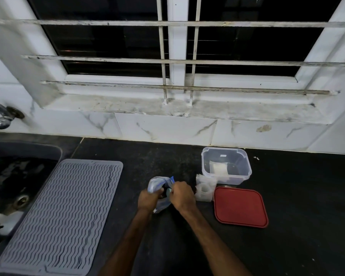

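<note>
Pouch [157,183], thin clear plastic w/ blue trim: held between both hands, just above desk [299,206]. We grip its side w/ left hand [148,200] and pinch the mouth w/ right hand [182,197]. Est. light, limp, slippery; best taken near the mouth.

Hands: two, left hand [147,200] and right hand [182,197].
Plastic bag [155,184]: one, gripped between both.
Clear tub [242,176]: one, beyond the right hand and to its right; one white packet [219,167] inside.
Red lid [240,207]: one, near, right of the right hand.
Clear wrappers [204,189]: small heap just beside the right hand, number not countable.
Grey ribbed mat [62,212]: one, left of the left hand.
Sink [18,176]: one, further left.
Tap [1,116]: one.
Window bars [127,60]: three across, two upright.
</note>
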Available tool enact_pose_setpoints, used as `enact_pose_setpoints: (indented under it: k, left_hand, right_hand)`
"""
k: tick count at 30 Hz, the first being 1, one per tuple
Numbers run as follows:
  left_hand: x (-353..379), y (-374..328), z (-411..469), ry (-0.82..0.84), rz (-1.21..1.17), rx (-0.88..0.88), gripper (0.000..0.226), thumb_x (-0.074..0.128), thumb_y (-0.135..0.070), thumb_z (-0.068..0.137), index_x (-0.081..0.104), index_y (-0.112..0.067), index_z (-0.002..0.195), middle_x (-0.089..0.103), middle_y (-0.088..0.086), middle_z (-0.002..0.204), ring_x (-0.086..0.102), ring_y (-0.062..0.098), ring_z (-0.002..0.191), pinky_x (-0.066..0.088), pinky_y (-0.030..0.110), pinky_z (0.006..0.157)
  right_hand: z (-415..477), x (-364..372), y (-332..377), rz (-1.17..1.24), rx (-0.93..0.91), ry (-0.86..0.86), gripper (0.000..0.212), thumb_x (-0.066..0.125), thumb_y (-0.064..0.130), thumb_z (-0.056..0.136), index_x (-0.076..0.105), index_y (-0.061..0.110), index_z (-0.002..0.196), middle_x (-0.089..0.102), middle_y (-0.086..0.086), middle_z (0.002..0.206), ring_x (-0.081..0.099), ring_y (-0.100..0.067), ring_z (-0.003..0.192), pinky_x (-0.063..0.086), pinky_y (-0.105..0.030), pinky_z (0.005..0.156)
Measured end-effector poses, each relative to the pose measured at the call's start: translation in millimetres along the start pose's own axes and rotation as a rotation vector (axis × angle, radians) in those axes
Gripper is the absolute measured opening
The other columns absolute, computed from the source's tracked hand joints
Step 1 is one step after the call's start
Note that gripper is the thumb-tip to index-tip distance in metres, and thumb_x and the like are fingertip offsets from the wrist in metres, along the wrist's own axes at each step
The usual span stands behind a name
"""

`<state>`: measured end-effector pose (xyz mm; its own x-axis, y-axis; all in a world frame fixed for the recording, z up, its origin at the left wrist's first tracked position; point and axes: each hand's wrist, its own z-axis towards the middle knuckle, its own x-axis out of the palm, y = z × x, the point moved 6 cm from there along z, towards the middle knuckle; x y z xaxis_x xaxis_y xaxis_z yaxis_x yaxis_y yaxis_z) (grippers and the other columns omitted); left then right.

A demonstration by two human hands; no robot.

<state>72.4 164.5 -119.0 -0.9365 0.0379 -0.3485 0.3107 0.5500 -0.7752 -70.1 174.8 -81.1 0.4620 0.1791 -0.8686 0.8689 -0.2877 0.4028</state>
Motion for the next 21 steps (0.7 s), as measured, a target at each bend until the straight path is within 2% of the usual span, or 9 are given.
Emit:
enact_pose_setpoints:
  k: [2,4,7,10,13,17,19,21]
  left_hand:
    - [-5,6,4,-0.034,-0.02,-0.042,0.012,0.075,-0.019,0.082,0.066,-0.011,0.086,0.07,0.013,0.089,0.066,0.026,0.083,0.055,0.037,0.076]
    - [-7,6,5,-0.054,-0.061,-0.07,0.015,0.075,-0.012,0.081,0.065,-0.006,0.091,0.068,0.015,0.088,0.064,0.026,0.079,0.051,0.035,0.069]
    - [-4,-3,3,-0.058,-0.111,0.004,0.019,0.072,-0.003,0.082,0.063,-0.002,0.098,0.064,0.011,0.081,0.061,0.026,0.08,0.046,0.029,0.06]
    - [4,-9,0,-0.006,-0.089,0.065,0.018,0.062,0.003,0.088,0.062,-0.003,0.105,0.062,0.011,0.086,0.058,0.025,0.087,0.042,0.027,0.071]
    - [12,-4,3,0.091,-0.072,0.036,0.013,0.059,-0.002,0.091,0.063,0.0,0.103,0.065,0.015,0.092,0.062,0.031,0.094,0.046,0.032,0.078]
    - [16,-1,4,0.165,-0.091,0.025,0.023,0.056,-0.005,0.092,0.06,0.007,0.112,0.064,0.017,0.095,0.062,0.031,0.092,0.05,0.037,0.083]
    - [17,0,4,0.2,-0.104,0.006,0.027,0.055,-0.006,0.093,0.057,0.007,0.116,0.063,0.021,0.103,0.061,0.032,0.095,0.05,0.038,0.084]
    - [17,3,5,0.218,-0.133,-0.031,0.027,0.054,-0.005,0.093,0.055,0.006,0.118,0.061,0.018,0.102,0.057,0.029,0.094,0.047,0.036,0.084]
  right_hand:
    - [0,1,0,-0.004,0.026,-0.022,0.029,0.051,0.019,0.096,0.06,0.006,0.12,0.062,-0.014,0.123,0.059,-0.03,0.114,0.046,-0.037,0.095]
    - [-1,2,-2,0.016,0.053,-0.027,0.029,0.053,0.019,0.096,0.059,0.006,0.121,0.061,-0.013,0.125,0.058,-0.029,0.116,0.045,-0.036,0.095]
    - [-1,3,-7,0.06,0.082,-0.029,0.029,0.056,0.018,0.095,0.06,0.004,0.12,0.062,-0.014,0.123,0.058,-0.029,0.115,0.045,-0.035,0.095]
    - [-2,3,-15,0.118,0.106,-0.04,0.025,0.057,0.016,0.092,0.063,0.002,0.113,0.064,-0.015,0.117,0.06,-0.029,0.11,0.046,-0.034,0.091]
    - [-3,7,-21,0.168,0.139,-0.045,0.023,0.058,0.016,0.091,0.065,0.003,0.108,0.066,-0.014,0.112,0.062,-0.028,0.105,0.047,-0.033,0.088]
    - [1,23,-28,0.286,0.182,-0.045,0.017,0.06,0.02,0.088,0.067,0.005,0.091,0.071,-0.013,0.09,0.069,-0.027,0.084,0.058,-0.037,0.077]
    - [11,40,-38,0.313,0.219,-0.034,0.018,0.06,0.022,0.086,0.068,0.006,0.081,0.071,-0.012,0.079,0.07,-0.026,0.075,0.059,-0.037,0.071]
    - [16,49,-44,0.334,0.241,-0.021,0.018,0.061,0.023,0.084,0.067,0.007,0.077,0.07,-0.011,0.074,0.07,-0.024,0.068,0.06,-0.037,0.065]
